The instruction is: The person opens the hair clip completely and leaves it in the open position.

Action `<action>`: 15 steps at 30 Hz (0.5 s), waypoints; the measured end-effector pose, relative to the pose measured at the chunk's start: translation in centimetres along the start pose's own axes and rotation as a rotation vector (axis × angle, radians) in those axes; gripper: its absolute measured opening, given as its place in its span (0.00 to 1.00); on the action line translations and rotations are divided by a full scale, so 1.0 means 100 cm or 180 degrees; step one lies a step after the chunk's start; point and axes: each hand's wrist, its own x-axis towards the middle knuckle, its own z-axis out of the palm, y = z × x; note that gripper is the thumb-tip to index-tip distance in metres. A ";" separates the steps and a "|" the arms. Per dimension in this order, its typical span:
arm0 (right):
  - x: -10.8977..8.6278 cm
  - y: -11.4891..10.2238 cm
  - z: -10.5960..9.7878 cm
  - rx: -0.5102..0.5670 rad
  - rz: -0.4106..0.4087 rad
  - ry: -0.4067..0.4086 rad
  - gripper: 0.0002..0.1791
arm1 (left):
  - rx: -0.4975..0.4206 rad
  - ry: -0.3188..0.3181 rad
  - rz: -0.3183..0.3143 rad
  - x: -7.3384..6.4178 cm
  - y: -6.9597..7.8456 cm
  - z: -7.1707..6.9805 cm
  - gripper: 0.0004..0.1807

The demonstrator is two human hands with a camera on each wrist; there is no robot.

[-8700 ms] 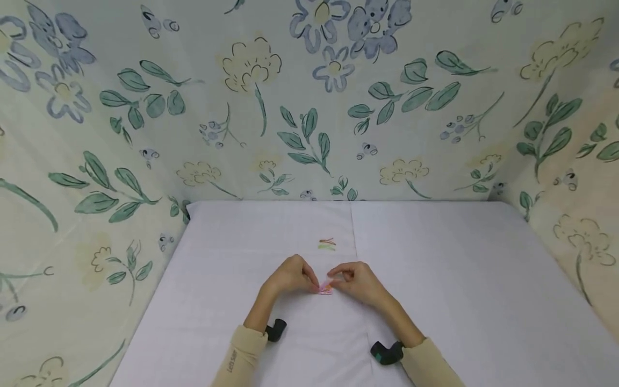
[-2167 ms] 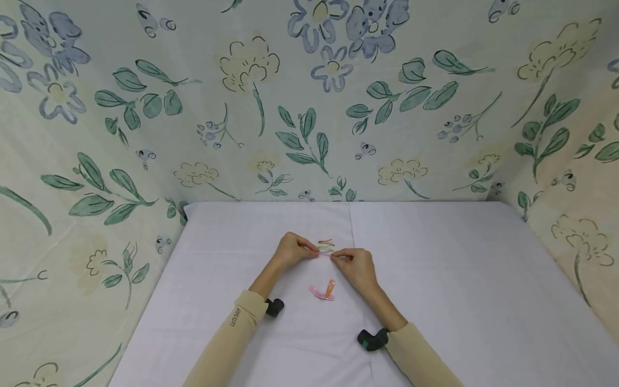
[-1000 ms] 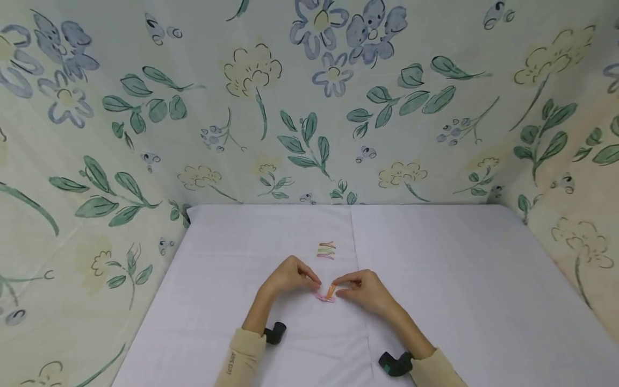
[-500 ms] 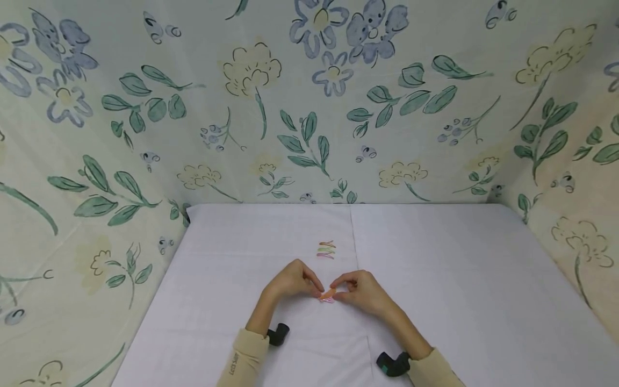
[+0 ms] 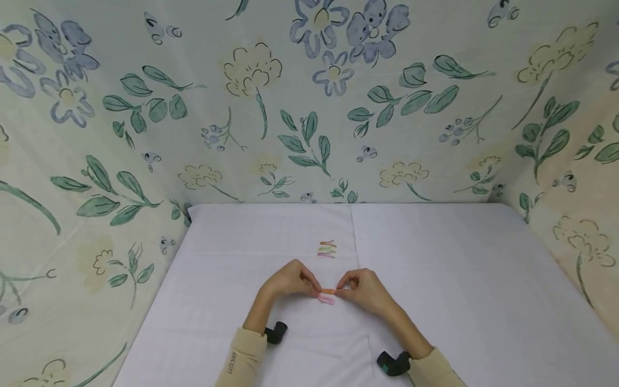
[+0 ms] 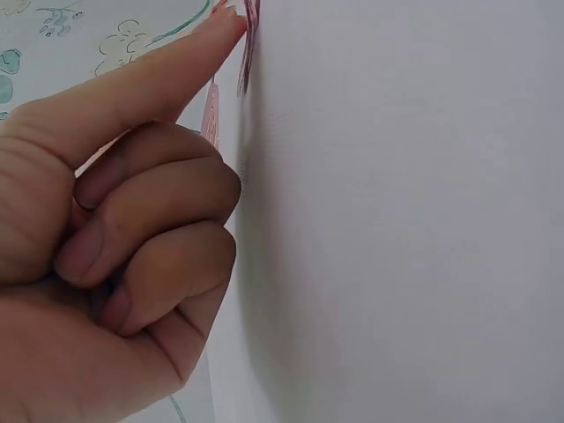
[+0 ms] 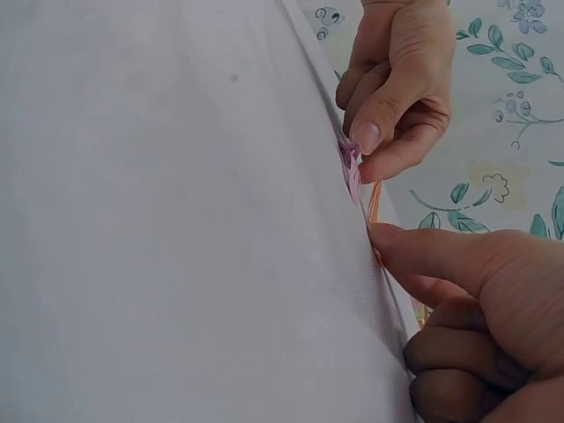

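My right hand (image 5: 364, 290) pinches an orange hair clip (image 7: 376, 208) between thumb and index finger, its length lying sideways just above the table. At the clip's left end, my left hand (image 5: 294, 280) has its fingertips together beside a pink hair clip (image 5: 326, 300), which they appear to pinch. In the right wrist view that pink clip sits at the left thumb tip, close to the orange one. The left wrist view shows the other left fingers curled under. Farther back lie an orange-brown clip (image 5: 328, 244), a green clip (image 5: 327, 249) and a pink-purple clip (image 5: 326, 255) in a column, their arms spread.
A white cloth (image 5: 435, 279) covers the table, with a crease running down its middle. Flower-patterned fabric (image 5: 309, 107) hangs behind and at both sides. Black devices (image 5: 394, 364) are strapped at both wrists.
A pink-purple clip has joined the column at the back. Both hands have come back to the nearer clips. The orange clip has turned from slanting to sideways and now lies apart from the pink one.
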 end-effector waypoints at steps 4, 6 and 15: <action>0.000 0.000 0.002 0.0013 0.0036 0.0058 0.05 | -0.0057 0.0080 0.0047 0.002 -0.002 0.001 0.04; 0.000 0.000 0.004 0.0004 0.0015 0.0078 0.05 | -0.0049 0.0098 0.0063 0.004 -0.002 0.002 0.04; -0.001 0.000 0.003 0.0042 -0.0024 0.0019 0.04 | 0.0043 0.0300 0.0165 0.006 -0.001 0.004 0.02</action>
